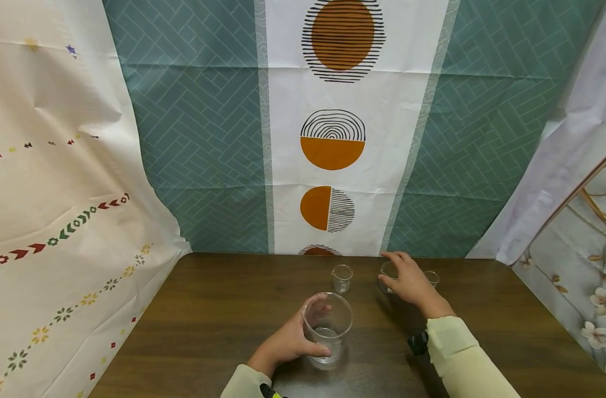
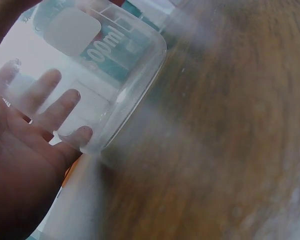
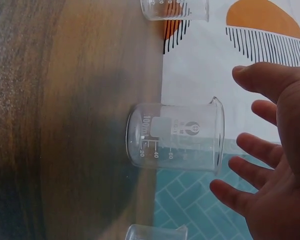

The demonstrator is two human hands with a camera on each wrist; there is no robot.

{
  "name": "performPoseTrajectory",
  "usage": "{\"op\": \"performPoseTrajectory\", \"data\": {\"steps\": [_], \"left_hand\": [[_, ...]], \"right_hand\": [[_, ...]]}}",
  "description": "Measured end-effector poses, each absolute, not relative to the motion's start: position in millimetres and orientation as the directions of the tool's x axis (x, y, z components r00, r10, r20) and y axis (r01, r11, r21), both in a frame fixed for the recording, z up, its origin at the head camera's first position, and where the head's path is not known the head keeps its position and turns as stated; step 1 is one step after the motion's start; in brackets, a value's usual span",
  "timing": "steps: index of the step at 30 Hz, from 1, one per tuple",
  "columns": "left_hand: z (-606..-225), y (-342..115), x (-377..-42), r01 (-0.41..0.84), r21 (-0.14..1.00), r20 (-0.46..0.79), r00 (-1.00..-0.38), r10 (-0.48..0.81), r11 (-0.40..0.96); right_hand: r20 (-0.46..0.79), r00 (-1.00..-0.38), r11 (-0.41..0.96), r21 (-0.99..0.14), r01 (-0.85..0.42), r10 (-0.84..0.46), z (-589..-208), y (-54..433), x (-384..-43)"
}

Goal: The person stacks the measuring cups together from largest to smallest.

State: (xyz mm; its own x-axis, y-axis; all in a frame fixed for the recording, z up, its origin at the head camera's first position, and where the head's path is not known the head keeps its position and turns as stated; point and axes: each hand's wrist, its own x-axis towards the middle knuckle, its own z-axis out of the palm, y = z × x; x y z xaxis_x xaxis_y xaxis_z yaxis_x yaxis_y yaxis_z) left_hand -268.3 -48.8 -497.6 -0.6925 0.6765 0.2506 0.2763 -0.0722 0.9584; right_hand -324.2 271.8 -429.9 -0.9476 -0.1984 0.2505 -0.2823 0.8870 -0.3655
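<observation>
Left hand (image 1: pixel 294 336) wrapped round large glass beaker (image 1: pixel 330 326), upright at wooden table (image 1: pixel 218 315). Right hand (image 1: pixel 409 281) unclosed, fingers spread just off rim of 100 ml beaker (image 3: pixel 172 135). Step, probably: reach; next calls for gentle closing. Small beaker (image 1: pixel 341 279) left, another beaker (image 1: pixel 432 277) right; far edge near, bare wood leftward.

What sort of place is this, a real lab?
Hard to be sure, but probably a makeshift tabletop set-up, not a working lab: a brown wood-grain table enclosed by creased patterned hangings, with only the glass beakers suggesting lab work.
</observation>
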Motion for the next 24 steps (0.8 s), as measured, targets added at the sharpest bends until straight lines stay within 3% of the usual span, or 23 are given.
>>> {"op": "performPoseTrajectory", "data": {"steps": [24], "left_hand": [[-493.9,-47.9,-267.5,0.286,0.955,0.263,-0.685,0.68,-0.081]], "right_hand": [[0.216,-0.954,0.893,-0.357,-0.274,-0.206,-432.6,271.8,-328.8]]}}
